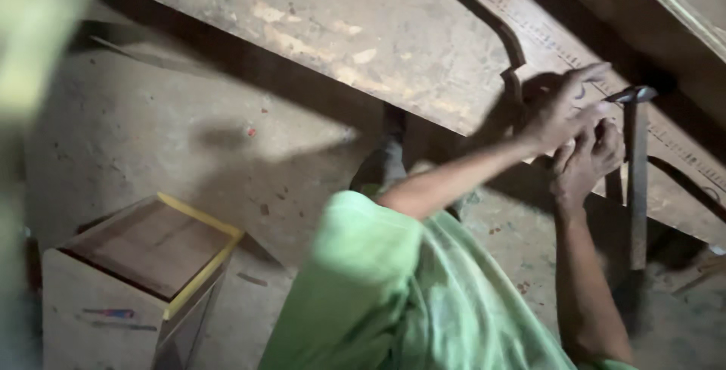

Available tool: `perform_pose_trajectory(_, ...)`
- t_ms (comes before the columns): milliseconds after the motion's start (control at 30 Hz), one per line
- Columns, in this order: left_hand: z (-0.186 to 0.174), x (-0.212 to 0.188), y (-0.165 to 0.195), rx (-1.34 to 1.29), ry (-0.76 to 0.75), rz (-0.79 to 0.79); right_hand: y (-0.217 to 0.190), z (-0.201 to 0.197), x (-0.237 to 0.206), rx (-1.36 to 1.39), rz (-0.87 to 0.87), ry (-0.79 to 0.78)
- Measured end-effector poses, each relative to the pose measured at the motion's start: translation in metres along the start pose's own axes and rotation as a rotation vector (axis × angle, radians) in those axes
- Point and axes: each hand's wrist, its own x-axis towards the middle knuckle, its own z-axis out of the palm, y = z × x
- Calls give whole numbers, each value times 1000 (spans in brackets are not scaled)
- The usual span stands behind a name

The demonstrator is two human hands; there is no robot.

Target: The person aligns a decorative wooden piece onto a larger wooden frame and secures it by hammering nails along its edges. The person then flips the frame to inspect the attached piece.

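Both hands [578, 132] grip the upright hammer [637, 173], head up.

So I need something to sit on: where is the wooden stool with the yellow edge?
In the head view the wooden stool stands on the floor at lower left, left of the green sleeve and below the workbench.

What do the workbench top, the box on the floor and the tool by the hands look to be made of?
Workbench top: bare, worn wood, going by its scuffed brown face and pale chipped patches. Box: seemingly plywood or board, with pale sides, a brown top panel and a yellow-painted edge. Tool by the right hand and left hand: probably metal; it looks dark grey with a dull shine, though blur leaves that uncertain.
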Motion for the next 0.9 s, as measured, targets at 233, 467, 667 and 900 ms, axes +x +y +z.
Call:
perform_pose_trajectory(233,-343,32,19,1051,375,175,-24,-17,8,88,41,-18)
perform_pose_trajectory(467,-533,86,55,1701,46,83,-28,-19,14,14,21,0)
perform_pose_trajectory(667,-539,110,79,1653,-451,360,-21,-22,12,28,105,-29)
perform_pose_trajectory(900,-511,109,120,1406,-377,245,-34,-35,11,29,141,43)
